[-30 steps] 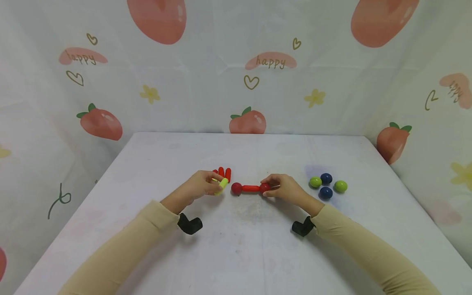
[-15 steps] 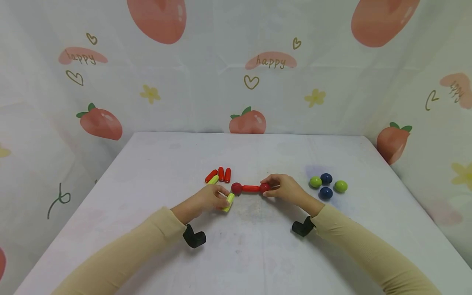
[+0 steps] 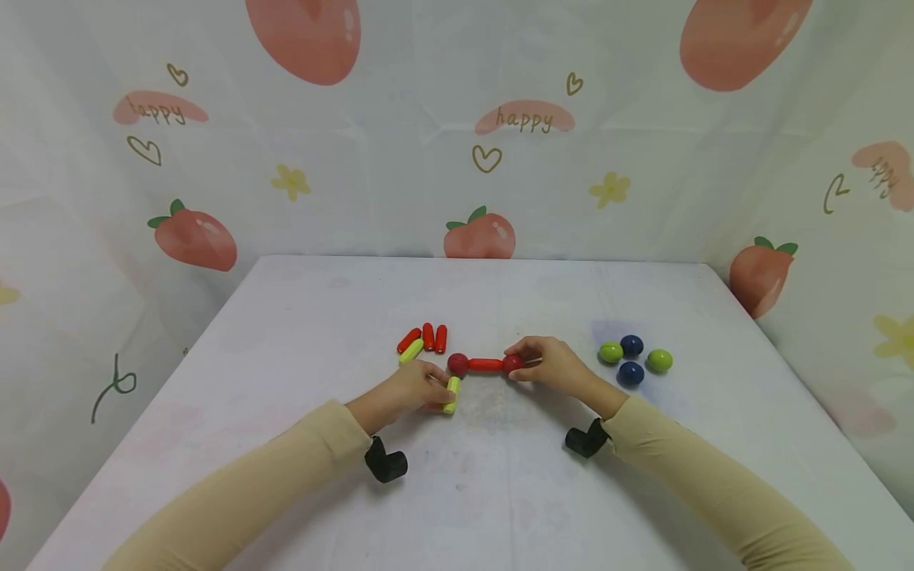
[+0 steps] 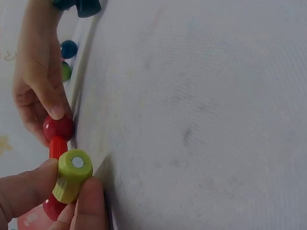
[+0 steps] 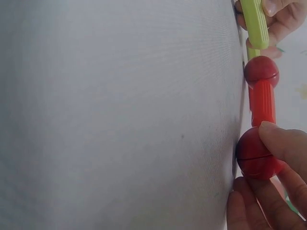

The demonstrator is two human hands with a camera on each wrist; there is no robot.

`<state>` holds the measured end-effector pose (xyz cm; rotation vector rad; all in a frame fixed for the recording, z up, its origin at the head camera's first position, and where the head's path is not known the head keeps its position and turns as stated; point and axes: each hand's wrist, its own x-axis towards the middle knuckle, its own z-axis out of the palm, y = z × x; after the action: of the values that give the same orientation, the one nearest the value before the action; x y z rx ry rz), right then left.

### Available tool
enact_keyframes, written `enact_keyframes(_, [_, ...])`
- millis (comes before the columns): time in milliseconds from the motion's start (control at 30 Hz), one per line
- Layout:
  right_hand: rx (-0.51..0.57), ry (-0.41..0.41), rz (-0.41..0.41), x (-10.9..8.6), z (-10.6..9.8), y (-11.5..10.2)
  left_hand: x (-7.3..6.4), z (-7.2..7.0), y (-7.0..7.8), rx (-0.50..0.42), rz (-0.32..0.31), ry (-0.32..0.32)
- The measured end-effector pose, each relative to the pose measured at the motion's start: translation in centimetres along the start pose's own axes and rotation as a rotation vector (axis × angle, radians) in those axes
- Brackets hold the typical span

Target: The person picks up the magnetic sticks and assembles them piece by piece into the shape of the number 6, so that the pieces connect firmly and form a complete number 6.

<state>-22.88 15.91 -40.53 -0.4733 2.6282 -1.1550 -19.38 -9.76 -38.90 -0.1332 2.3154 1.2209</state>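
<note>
My left hand (image 3: 410,387) pinches a yellow-green ribbed rod (image 3: 452,395) between thumb and fingers; a round silvery disc shows in its end in the left wrist view. The rod's far end is at the left red ball (image 3: 458,364); whether they touch I cannot tell. A red ribbed rod (image 3: 485,365) lies sideways, joining that ball to a second red ball (image 5: 256,152). With thumb and fingers, my right hand (image 3: 553,366) holds this second ball on the table. Part of the ball is covered by the fingers.
Three loose red rods (image 3: 428,337) and another yellow-green rod (image 3: 411,351) lie behind my left hand. Right of my right hand sit two dark blue balls (image 3: 631,373) and two green balls (image 3: 660,361). A printed cloth (image 3: 400,159) hangs behind the white table (image 3: 500,492).
My left hand has carried the yellow-green rod toward me and rightward, to just in front of the left red ball, turning it more upright in view. The right hand has stayed put.
</note>
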Motion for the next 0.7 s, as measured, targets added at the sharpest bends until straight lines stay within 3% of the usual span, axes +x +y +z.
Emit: enact_keyframes(700, [-0.006,-0.012,0.042,-0.02,-0.22,-0.37,0.85,0.18,0.6,-0.098,-0.067,-0.011])
